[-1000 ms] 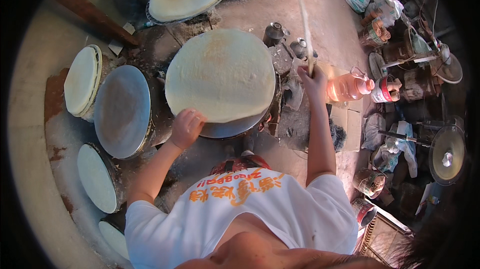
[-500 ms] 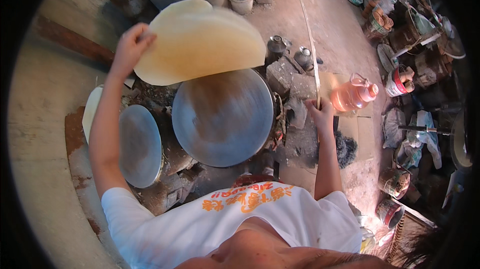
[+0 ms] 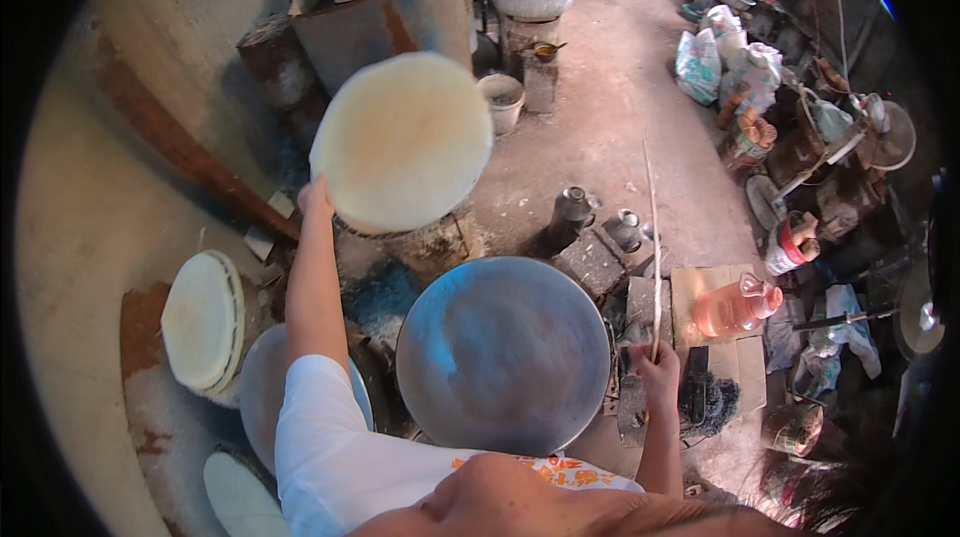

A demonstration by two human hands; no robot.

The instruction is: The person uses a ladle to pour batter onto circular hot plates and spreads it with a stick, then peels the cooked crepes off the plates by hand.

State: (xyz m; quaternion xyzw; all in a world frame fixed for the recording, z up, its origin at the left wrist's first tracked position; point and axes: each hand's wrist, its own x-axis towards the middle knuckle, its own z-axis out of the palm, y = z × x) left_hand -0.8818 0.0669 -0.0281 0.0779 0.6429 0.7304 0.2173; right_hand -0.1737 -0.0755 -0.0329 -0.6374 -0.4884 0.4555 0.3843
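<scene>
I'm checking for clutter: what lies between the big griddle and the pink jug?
In the head view, a grey slab, then cardboard, between griddle and pink jug; a thin stick in the right hand crosses there.

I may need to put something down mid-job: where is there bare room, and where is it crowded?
The widest free patch is the floor between the pale bucket and the plastic bags. The middle griddle is bare on top too, left of the right hand. It is crowded on the cardboard, around the pink bottle and dark bristly bundle.
</scene>
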